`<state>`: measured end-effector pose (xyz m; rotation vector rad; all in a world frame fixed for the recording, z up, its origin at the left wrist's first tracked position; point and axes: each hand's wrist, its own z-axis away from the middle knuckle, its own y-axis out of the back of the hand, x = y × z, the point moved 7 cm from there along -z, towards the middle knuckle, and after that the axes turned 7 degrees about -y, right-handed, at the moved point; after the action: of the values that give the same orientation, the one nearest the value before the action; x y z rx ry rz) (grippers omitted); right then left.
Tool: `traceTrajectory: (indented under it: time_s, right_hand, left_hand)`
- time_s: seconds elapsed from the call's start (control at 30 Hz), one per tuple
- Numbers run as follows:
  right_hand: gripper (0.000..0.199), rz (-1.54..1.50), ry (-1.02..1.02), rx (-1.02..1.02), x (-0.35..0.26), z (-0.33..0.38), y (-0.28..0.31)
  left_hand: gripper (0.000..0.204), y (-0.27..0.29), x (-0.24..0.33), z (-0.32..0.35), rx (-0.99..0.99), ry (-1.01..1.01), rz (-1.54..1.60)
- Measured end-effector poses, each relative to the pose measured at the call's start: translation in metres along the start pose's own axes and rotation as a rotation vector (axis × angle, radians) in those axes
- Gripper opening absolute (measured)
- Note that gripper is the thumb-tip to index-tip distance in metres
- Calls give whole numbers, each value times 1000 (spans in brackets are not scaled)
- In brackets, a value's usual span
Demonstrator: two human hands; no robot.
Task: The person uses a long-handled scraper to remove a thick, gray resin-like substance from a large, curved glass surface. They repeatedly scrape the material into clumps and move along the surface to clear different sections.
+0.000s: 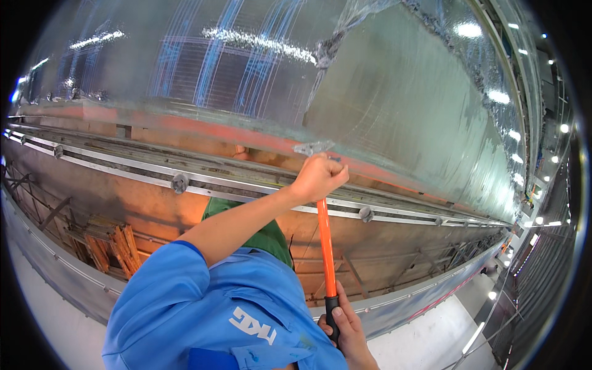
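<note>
We hold a long orange-handled tool [325, 246] with both hands, its shaft running almost straight up from the near edge toward the far side. Our left hand [317, 177] is closed in a fist around the upper end of the shaft, fingers wrapped tight, just below the lower edge of a huge roll wrapped in clear plastic film [259, 68]. A loose scrap of film [312, 147] hangs right above that fist. Our right hand [346, 330] grips the black lower end of the handle [332, 314], fingers curled round it. The tool's head is hidden behind the left fist. Beneath the roll runs a metal rail with round bolts [179, 182], and wooden pallets [111, 245] stand at the near left below.
</note>
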<state>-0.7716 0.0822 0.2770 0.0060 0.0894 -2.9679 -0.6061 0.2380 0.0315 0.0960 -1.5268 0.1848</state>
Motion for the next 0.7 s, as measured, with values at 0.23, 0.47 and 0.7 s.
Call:
traceTrajectory:
  time_s: [0.23,0.47,0.7]
  right_hand:
    - [73,-19,16,75,-67,-9,-18]
    - [72,-88,29,110,-169,-14,-56]
    - [70,-162,34,45,-284,-27,-115]
  left_hand:
    - [47,25,5,-66,20,-30,12]
    - [46,52,12,-178,-13,-45,40]
    - [46,77,11,-311,-155,67,111]
